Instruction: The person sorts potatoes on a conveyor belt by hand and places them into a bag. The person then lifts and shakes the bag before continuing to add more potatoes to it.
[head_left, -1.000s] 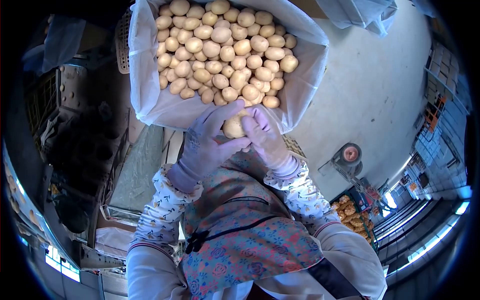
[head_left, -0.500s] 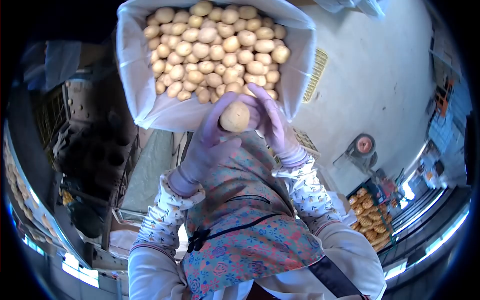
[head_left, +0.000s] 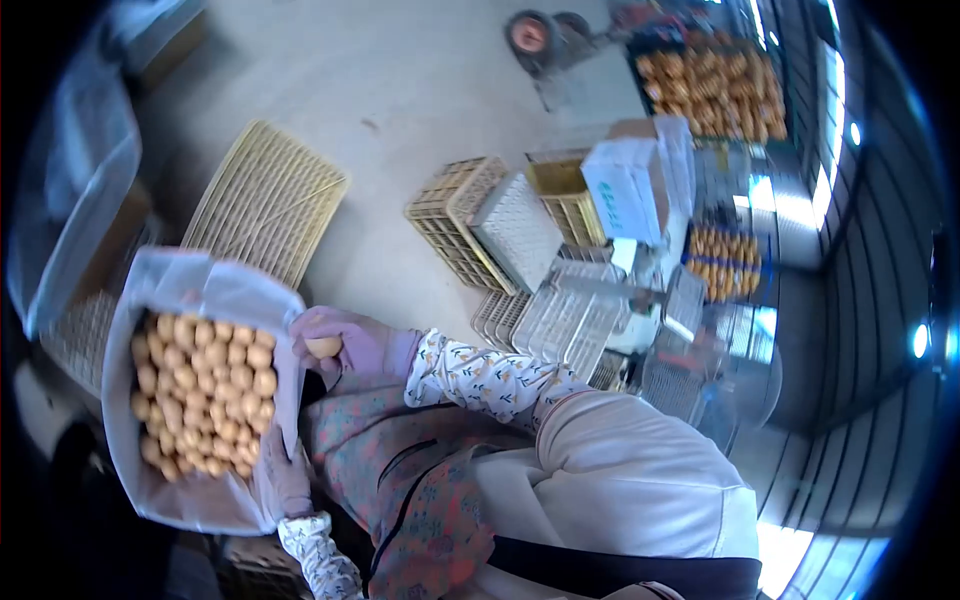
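My right hand (head_left: 350, 338), in a pale purple glove, is closed around a single potato (head_left: 322, 347) beside the upper right corner of a box. My left hand (head_left: 287, 475), gloved alike, lies at the box's near side with its fingers stretched along the liner and no object visible in it. The box (head_left: 200, 275) is lined with whitish plastic sheeting. Many round, pale yellow potatoes (head_left: 205, 395) fill its bottom.
A yellow plastic crate (head_left: 265, 195) lies on the floor beyond the box. More crates (head_left: 455, 220), a white carton (head_left: 625, 190) and a wheeled cart (head_left: 530, 38) stand farther right. Stacks of filled bags (head_left: 712, 90) are behind them. Another lined box (head_left: 90, 190) is at far left.
My view has swung to the right, putting the box at left. The potato that was in my left hand is now in my right hand. My left hand has moved to the box's side.
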